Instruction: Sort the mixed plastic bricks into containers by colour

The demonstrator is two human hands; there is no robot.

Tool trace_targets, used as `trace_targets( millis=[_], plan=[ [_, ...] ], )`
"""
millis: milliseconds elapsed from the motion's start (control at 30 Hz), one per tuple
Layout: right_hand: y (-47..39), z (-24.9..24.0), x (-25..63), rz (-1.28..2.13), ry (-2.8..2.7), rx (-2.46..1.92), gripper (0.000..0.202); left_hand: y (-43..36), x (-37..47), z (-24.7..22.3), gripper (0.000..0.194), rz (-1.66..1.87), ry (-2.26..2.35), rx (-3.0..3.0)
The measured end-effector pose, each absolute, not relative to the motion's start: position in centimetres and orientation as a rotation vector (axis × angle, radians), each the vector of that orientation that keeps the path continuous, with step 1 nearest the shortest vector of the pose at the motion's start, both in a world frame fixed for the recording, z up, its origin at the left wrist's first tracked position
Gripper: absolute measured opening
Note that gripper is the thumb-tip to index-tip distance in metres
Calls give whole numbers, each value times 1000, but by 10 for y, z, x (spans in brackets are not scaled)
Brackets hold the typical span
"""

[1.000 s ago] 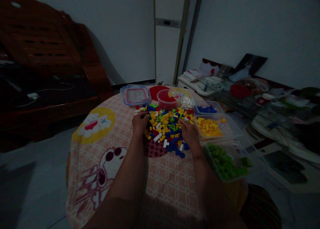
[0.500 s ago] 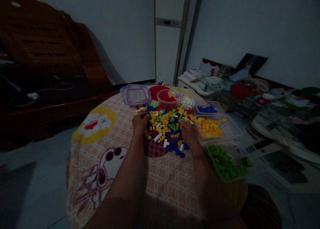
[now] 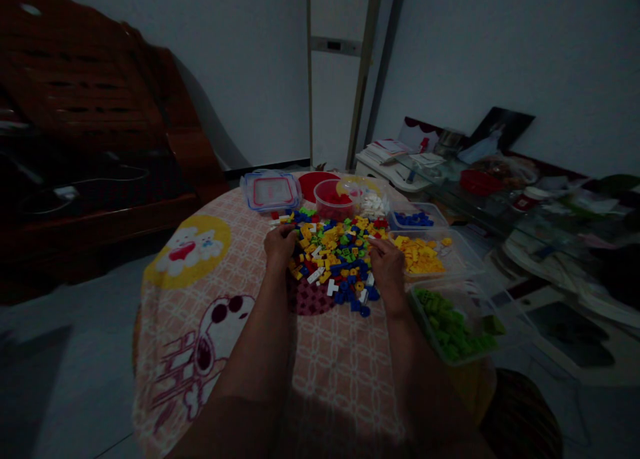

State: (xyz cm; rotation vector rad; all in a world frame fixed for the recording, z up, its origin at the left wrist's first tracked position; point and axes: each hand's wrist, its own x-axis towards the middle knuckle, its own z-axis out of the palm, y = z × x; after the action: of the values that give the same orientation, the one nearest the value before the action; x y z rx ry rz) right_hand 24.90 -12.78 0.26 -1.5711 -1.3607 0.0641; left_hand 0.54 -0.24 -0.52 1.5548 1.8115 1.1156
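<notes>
A pile of mixed toy bricks [image 3: 333,249] in yellow, blue, green, red and white lies on the patterned tablecloth [image 3: 340,365]. At the pile's left edge is my left hand [image 3: 280,243], fingers bent together; anything between them is too small to make out. My right hand [image 3: 388,262] is at the pile's right edge, beside the box of yellow bricks [image 3: 465,255]. Its thumb and fingertips are drawn together, with what they hold hidden or too small to name.
A box of green bricks [image 3: 453,359] stands at the right, a box of blue bricks [image 3: 441,217] farther back. Behind the pile are a round tub with red bricks [image 3: 336,209], white bricks [image 3: 373,204] and a blue-rimmed lidded box [image 3: 273,191]. A cluttered glass shelf [image 3: 450,179] stands beyond.
My right hand has moved right, from over the pile's right part to its edge by the yellow bricks. My left hand has stayed in place.
</notes>
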Motion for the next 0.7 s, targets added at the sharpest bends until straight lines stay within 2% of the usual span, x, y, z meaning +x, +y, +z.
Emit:
trace_targets(
  millis=[300, 533, 700],
  plan=[
    [-130, 14, 267, -262, -1014, -1611, 44, -4, 7, -3, 33, 1112, 1830, 1522],
    [-127, 9, 259, -115, -1188, -1638, 34, -6, 8, 0, 32, 1116, 1830, 1502],
    [-131, 3, 251, -14, -1469, -1808, 23, -5, 8, 0, 32, 1116, 1829, 1498]
  ],
)
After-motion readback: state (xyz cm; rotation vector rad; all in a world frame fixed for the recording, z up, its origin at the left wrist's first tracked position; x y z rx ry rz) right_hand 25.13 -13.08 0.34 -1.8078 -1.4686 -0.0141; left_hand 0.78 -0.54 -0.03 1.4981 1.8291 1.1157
